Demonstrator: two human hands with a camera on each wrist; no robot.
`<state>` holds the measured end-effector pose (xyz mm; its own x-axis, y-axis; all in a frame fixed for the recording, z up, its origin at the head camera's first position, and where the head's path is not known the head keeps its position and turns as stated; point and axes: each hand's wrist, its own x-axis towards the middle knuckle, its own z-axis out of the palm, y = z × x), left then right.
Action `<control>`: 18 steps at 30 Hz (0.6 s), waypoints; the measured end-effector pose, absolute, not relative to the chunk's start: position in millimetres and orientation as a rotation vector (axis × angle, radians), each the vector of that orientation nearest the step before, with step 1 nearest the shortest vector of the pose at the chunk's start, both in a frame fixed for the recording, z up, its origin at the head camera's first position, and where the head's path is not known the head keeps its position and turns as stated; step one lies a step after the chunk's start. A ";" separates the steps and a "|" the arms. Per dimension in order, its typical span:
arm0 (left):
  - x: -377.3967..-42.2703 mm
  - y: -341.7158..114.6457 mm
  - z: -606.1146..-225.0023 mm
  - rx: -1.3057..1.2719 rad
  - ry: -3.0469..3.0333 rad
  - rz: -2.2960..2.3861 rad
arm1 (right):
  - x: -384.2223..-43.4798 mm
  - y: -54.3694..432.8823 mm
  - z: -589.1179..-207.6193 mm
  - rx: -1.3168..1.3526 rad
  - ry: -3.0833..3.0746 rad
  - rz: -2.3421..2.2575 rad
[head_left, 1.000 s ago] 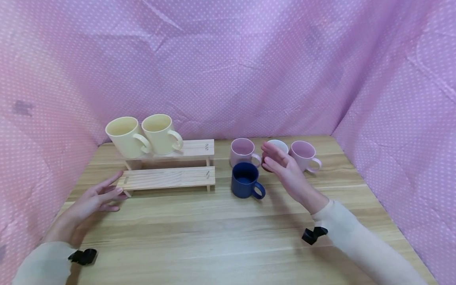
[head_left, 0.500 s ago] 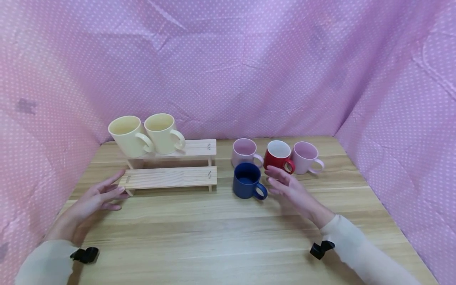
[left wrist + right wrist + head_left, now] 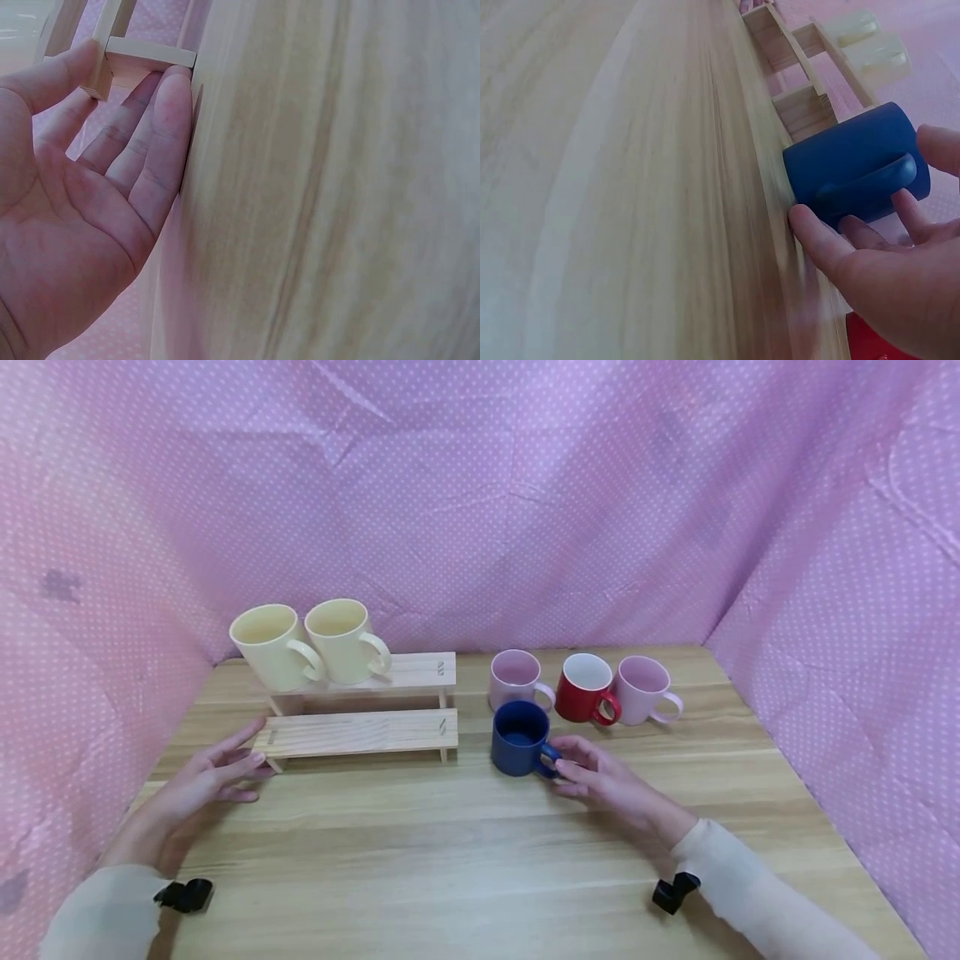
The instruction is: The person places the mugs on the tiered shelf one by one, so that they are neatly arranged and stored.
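- Marks: small dark slanted marks nr shelf ends, too small to read.
- Blue mug [image 3: 514, 752]: on table [image 3: 420, 868], R of lower shelf [image 3: 360, 733], in front of L pink mug [image 3: 504, 689]; matte-looking, straight-sided cylinder, loop handle. Stands upright, mouth up, long axis vert.; handle points R & twd wearer.
- R hand [image 3: 611, 785]: at blue mug's handle, thumb & fingers spread either side w/ a gap btwn; partway open, no firm hold. Wrist view: a fingertip at the handle, thumb nr rim.
- L hand [image 3: 195, 783]: at L end of lower shelf, thumb & index at its end, other fingers nr the leg; fingers mostly straight, not wrapped round it.
- Lower shelf: pale grained wood, flat board on short legs, long axis L–R; upper shelf [image 3: 416, 670] behind, roughly parallel.
- L cream mug [image 3: 270, 656] & R cream mug [image 3: 339, 650]: on upper shelf, smooth, handles R & twd wearer.
- Red mug [image 3: 576, 700]: white inside, btwn L pink mug & R pink mug [image 3: 633, 702].
- Cloth [image 3: 480, 510]: pink-purple, white-dotted, creased, behind table.
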<state>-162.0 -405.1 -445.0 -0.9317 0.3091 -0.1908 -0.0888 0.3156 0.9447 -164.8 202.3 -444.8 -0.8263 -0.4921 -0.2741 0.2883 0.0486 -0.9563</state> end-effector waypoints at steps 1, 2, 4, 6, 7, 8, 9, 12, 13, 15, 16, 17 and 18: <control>-161.9 -405.2 -445.7 0.196 2.247 1.658 | -164.9 202.0 -443.9 -0.194 1.777 -1.828; -161.9 -405.5 -446.6 0.194 2.242 1.668 | -165.2 201.5 -443.1 -0.190 1.776 -1.824; -162.6 -406.4 -447.8 0.183 2.239 1.679 | -167.1 200.4 -440.6 -0.181 1.778 -1.804; -162.6 -407.7 -447.8 0.186 2.239 1.685 | -170.2 198.6 -438.5 -0.198 1.777 -1.785; -161.7 -408.6 -447.4 0.189 2.242 1.681 | -171.3 197.8 -438.0 -0.208 1.779 -1.774; -160.4 -409.6 -447.0 0.189 2.243 1.675 | -172.0 196.8 -438.1 -0.219 1.776 -1.767; -158.8 -410.5 -446.4 0.188 2.244 1.673 | -172.2 195.7 -438.3 -0.226 1.768 -1.757; -154.9 -412.0 -444.2 0.186 2.244 1.671 | -171.5 193.2 -440.2 -0.240 1.745 -1.754; -154.7 -411.7 -443.6 0.177 2.244 1.676 | -170.7 192.8 -441.2 -0.247 1.743 -1.758; -156.0 -410.0 -443.4 0.168 2.237 1.685 | -168.3 193.4 -442.7 -0.232 1.746 -1.771; -157.2 -408.8 -443.6 0.164 2.230 1.685 | -166.8 194.0 -443.5 -0.221 1.751 -1.783; -158.5 -407.6 -443.9 0.163 2.226 1.684 | -165.3 195.0 -444.2 -0.212 1.758 -1.790; -159.6 -406.7 -444.3 0.166 2.218 1.682 | -163.8 195.7 -444.7 -0.204 1.763 -1.797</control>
<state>-159.6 -406.7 -444.3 -0.9315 0.3001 -0.2057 -0.1170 0.2883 0.9504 -163.8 195.7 -444.7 -0.8044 -0.5134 -0.2990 0.3085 0.0692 -0.9487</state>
